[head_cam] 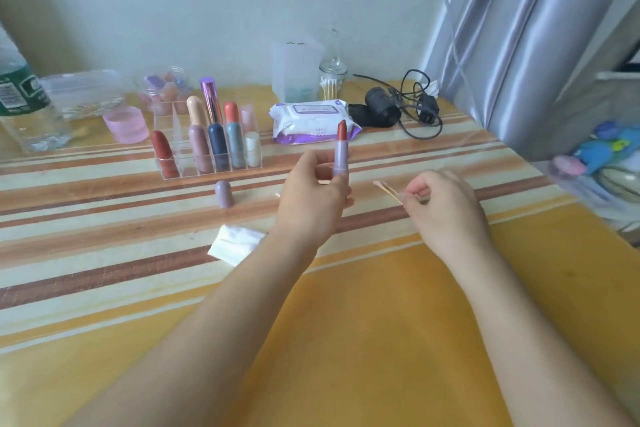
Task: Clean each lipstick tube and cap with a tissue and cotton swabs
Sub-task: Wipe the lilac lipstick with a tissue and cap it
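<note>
Now, left hand (311,201) gripping lipstick (341,152), right hand (446,204) swabs (388,189)

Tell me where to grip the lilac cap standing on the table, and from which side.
Pinch the cap across its straight lower sides, coming down from above and the near side. It stands upright with its rounded dome up, which would probably slip, and the clear organizer stands close behind it.

Glossy striped tablecloth (104,274), clear plastic organizer (207,156), matt lilac lipstick tube (341,158), seemingly wooden-stemmed swabs (389,191).
</note>
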